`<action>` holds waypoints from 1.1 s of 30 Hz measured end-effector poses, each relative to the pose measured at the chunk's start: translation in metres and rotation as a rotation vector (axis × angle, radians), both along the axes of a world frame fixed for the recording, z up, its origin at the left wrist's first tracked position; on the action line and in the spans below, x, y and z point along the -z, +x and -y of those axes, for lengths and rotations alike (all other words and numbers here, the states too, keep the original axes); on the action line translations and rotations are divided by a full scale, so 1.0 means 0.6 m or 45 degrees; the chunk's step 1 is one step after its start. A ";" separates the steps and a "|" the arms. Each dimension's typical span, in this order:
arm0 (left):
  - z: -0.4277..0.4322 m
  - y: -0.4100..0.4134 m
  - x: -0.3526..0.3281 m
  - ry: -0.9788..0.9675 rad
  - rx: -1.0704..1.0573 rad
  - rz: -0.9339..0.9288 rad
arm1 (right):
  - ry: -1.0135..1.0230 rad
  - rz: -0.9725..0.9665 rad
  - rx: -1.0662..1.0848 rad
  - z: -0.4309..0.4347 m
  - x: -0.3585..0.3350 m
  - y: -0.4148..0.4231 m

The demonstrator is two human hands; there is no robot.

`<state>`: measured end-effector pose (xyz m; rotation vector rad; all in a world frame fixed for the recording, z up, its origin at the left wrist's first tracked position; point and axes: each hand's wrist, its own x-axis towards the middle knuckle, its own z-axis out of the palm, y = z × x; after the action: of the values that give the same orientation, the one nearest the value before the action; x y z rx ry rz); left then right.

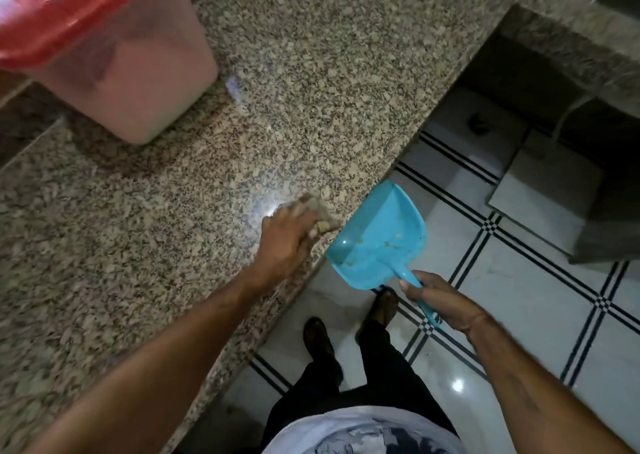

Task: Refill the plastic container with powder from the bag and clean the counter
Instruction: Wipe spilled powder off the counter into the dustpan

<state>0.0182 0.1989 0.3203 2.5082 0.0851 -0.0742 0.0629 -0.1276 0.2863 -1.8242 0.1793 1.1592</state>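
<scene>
A translucent plastic container (pixel 145 73) with a red lid (pixel 59 14) stands at the back left of the speckled granite counter (pixel 138 211); pale powder shows through its wall. My left hand (pixel 287 242) grips a brownish sponge or cloth (pixel 320 211) pressed on the counter near its front edge. My right hand (pixel 436 298) holds the handle of a blue dustpan (pixel 377 239), which sits just below and against the counter edge. A few yellowish crumbs lie in the pan. The powder bag is not in view.
The counter turns a corner at the upper right (pixel 554 28), with a dark gap below it. Under the edge lies a white tiled floor with black stripes (pixel 519 315). My feet (pixel 318 336) stand close to the counter.
</scene>
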 end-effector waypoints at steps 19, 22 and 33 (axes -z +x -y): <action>0.017 -0.087 -0.014 0.176 -1.431 -0.069 | 0.139 -0.110 -0.512 0.032 0.021 0.128; 0.065 -0.065 -0.005 0.251 -1.361 -0.124 | 0.144 -0.103 -0.592 0.032 0.025 0.149; 0.065 -0.175 -0.003 0.456 -1.747 -0.347 | 0.134 -0.056 -0.838 0.037 0.043 0.193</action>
<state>-0.0868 0.1600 0.3219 2.1990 1.9727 0.1794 0.1787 -0.1496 0.2605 -1.8131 -0.4855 1.6177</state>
